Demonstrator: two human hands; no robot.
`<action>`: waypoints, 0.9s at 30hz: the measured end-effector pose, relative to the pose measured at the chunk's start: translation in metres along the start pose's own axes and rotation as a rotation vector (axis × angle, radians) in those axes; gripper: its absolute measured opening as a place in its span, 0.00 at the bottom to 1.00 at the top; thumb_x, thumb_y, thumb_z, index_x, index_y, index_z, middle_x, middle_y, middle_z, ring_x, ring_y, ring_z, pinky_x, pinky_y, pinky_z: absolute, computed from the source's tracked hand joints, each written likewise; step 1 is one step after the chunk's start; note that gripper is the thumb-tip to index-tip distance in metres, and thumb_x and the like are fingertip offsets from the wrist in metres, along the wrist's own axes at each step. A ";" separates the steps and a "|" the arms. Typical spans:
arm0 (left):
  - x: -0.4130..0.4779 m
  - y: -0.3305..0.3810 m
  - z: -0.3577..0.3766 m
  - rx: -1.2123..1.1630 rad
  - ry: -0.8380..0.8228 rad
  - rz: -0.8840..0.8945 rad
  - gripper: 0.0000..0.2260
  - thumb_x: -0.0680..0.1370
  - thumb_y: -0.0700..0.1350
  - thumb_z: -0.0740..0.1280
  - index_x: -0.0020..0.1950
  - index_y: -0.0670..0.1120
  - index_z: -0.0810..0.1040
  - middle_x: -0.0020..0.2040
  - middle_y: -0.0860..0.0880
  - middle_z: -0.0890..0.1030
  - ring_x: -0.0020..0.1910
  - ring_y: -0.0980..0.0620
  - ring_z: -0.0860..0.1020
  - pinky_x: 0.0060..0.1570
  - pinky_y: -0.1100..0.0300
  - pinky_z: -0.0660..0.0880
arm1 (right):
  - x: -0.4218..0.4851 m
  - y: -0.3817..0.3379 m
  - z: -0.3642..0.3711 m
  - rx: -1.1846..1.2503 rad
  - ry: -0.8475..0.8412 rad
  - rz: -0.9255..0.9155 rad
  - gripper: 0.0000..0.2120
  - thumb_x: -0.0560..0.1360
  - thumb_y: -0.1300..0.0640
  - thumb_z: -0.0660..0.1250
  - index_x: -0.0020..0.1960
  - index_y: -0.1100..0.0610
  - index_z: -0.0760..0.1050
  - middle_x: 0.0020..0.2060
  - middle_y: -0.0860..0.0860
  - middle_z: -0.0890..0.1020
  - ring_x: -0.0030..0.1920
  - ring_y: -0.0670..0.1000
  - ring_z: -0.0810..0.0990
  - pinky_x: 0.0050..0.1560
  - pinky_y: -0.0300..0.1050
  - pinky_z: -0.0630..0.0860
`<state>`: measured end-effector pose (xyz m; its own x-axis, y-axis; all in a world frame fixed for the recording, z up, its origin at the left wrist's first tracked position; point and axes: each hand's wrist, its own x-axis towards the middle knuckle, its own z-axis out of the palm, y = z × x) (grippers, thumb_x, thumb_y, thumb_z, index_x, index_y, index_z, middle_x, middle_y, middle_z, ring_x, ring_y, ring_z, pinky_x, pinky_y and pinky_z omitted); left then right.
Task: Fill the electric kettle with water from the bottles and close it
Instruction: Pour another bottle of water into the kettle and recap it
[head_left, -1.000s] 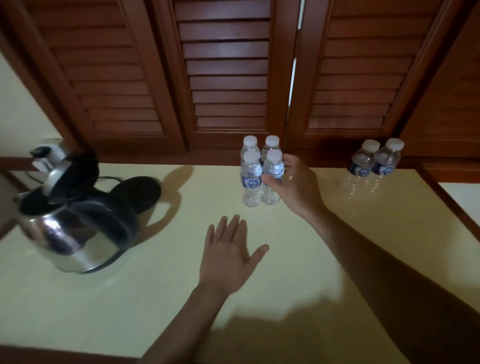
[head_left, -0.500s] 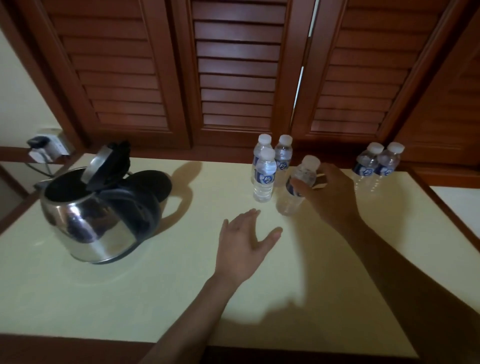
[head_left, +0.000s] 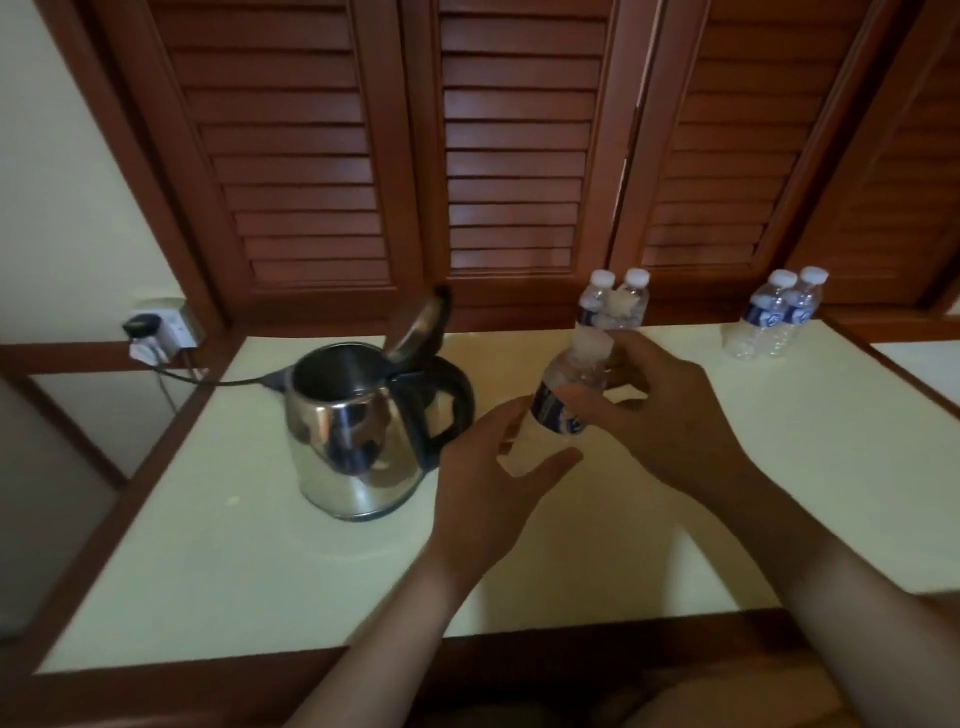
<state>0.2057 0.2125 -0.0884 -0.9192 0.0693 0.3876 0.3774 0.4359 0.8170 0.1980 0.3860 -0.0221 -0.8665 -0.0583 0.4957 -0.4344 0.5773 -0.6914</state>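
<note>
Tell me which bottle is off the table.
The tilted bottle gripped by the right hand, right of the kettle. The rest stand upright along the back: one cluster, one pair.

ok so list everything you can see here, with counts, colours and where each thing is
electric kettle: 1, steel with black handle, lid up, left of table centre
held bottle: 1, clear, blue label, white cap, tilted, above table centre
back-centre bottles: 3, clear, white caps, by the shutters
back-right bottles: 2, same kind, standing together
wall socket: 1, white, black plug in it, far left
table: 1, cream top, wooden edge
shutters: brown, louvred, behind the table
left hand: open, at the held bottle's base
right hand: fingers round the held bottle's middle
</note>
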 end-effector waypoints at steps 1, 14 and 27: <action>-0.008 -0.005 -0.016 0.005 -0.004 -0.008 0.27 0.70 0.59 0.77 0.67 0.56 0.78 0.56 0.59 0.83 0.53 0.63 0.79 0.54 0.64 0.78 | -0.002 -0.013 0.008 -0.032 0.018 -0.045 0.17 0.75 0.41 0.67 0.58 0.50 0.78 0.48 0.41 0.82 0.46 0.41 0.80 0.40 0.34 0.78; -0.051 -0.049 -0.162 0.029 -0.014 0.013 0.25 0.67 0.55 0.81 0.62 0.59 0.80 0.52 0.61 0.84 0.49 0.67 0.81 0.48 0.66 0.79 | 0.008 -0.127 0.099 -0.373 -0.091 -0.265 0.27 0.79 0.39 0.60 0.30 0.58 0.72 0.23 0.51 0.72 0.25 0.50 0.71 0.32 0.50 0.70; -0.062 -0.084 -0.205 -0.108 -0.148 -0.070 0.22 0.71 0.47 0.79 0.59 0.64 0.76 0.53 0.59 0.85 0.53 0.60 0.82 0.55 0.63 0.79 | 0.019 -0.155 0.124 -0.305 -0.529 -0.314 0.13 0.81 0.55 0.62 0.64 0.53 0.75 0.46 0.37 0.69 0.48 0.35 0.71 0.45 0.27 0.66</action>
<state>0.2536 -0.0126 -0.0934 -0.9471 0.1770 0.2675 0.3144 0.3462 0.8839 0.2186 0.1946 0.0292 -0.7480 -0.6058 0.2712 -0.6632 0.6672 -0.3392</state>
